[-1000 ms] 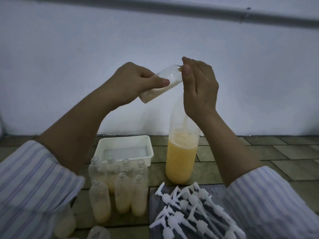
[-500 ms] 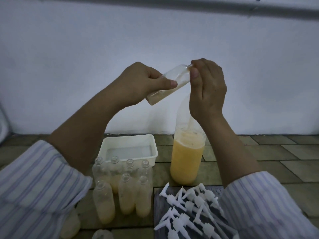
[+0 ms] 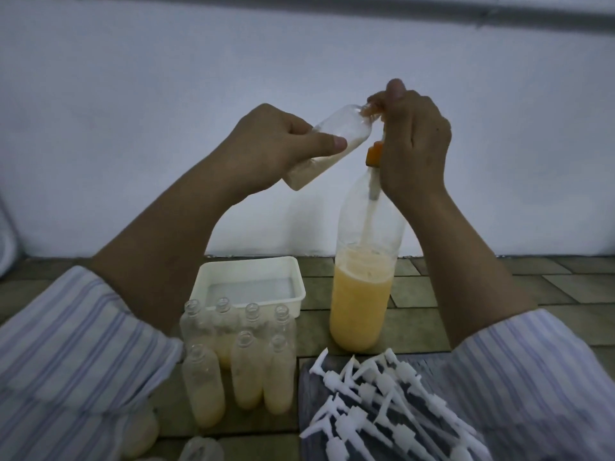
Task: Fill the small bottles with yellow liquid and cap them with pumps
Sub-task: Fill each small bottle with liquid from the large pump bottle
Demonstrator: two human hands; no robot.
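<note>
Your left hand [image 3: 266, 151] grips a tilted small bottle [image 3: 329, 144], part-filled with pale yellow liquid, while your right hand [image 3: 412, 141] pinches an orange-tipped dispenser [image 3: 374, 154] at its mouth, above the half-full big bottle [image 3: 362, 294]. On the floor stand seven uncapped small bottles [image 3: 246, 367], a white tub [image 3: 249, 284] and a pile of white pumps [image 3: 382, 404].

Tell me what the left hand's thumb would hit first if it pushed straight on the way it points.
The left hand grips the tilted small bottle, thumb pointing toward the right. Straight on, it would probably meet the orange pump head atop the large bottle, then the right hand; depth is unclear.
</note>
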